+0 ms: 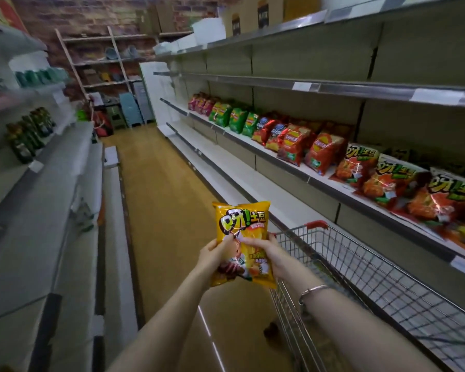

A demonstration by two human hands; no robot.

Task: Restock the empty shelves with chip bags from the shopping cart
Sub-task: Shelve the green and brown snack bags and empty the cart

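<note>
two long runs of shelving down the sides of the frame: left-hand run (pixel 38 210) blurred, right-hand run (pixel 333 87) filling the whole right, upper boards bare. one middle shelf (pixel 325 185) slanting from centre to right edge, lined with a row of chip bags (pixel 293 140), pink and green far off, red nearer. below it, a white lower shelf (pixel 226 167) with nothing showing on it. wire shopping cart (pixel 387 285) at lower right, tight against that run, contents not readable. at lower centre, just left of the cart's front corner and over the floor (pixel 167 210): yellow chip bag (pixel 239 224), upright, long axis running up the frame, printed face to the camera. gripped low down by both hands, left hand (pixel 214 251) curled round the left edge, right hand (pixel 266 251) pinching front and right edge, bracelet (pixel 310 289) on that wrist. shelves to the right of the bag and beyond it, so probably a swing rightward across the cart, right hand nearer the boards.
</note>
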